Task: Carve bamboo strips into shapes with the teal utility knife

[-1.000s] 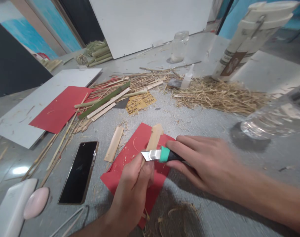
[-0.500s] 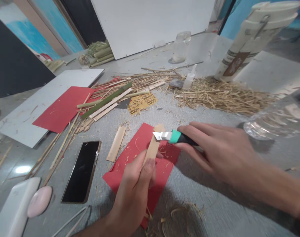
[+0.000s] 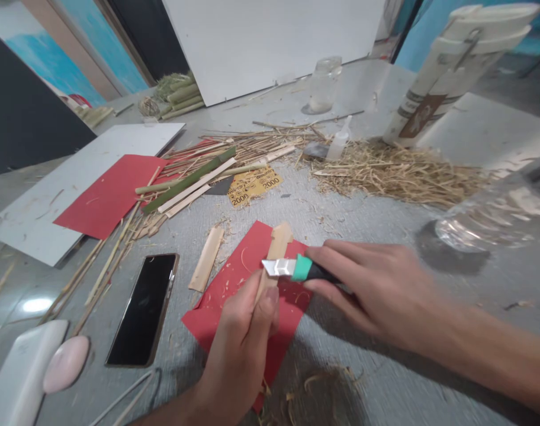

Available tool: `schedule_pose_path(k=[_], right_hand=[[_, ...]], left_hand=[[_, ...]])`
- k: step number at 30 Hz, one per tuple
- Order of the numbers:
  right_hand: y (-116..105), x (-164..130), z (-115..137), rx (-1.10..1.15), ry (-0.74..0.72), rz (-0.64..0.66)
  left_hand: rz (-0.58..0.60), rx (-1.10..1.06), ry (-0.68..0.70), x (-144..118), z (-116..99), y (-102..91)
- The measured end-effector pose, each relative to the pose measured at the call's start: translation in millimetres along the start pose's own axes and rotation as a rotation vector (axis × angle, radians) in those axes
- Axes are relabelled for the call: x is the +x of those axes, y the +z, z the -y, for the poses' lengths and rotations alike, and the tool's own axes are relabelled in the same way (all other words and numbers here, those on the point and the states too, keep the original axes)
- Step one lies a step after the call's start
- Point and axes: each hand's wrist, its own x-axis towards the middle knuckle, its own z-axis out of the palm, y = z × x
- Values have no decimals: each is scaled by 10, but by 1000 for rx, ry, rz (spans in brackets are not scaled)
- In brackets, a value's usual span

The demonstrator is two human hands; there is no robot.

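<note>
Head view: wood strip (image 3: 279, 241) is pinched by left hand (image 3: 241, 334), knife (image 3: 300, 268) gripped by right hand (image 3: 372, 284); far end notched, shavings (image 3: 228, 288) scattered on red sheet (image 3: 292, 305); trimming judged unfinished.

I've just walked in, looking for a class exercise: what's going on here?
A person holds a pale wooden strip in the left hand. The right hand grips a green-collared craft knife, its blade across the strip just beyond the left hand. Beneath them is a red sheet with pale shavings on it. A shorter wooden piece lies left of the sheet, and a phone further left.
</note>
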Motion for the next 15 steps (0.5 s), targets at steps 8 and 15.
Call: schedule_pose_path(k=[8,15], right_hand=[[-7,-8,-52,-121,-19,-70],[7,-9,-95,-161,4,-95]], left_hand=[[2,-75,12,-16,-28,21],[-18,-82,-23,-25,17,6]])
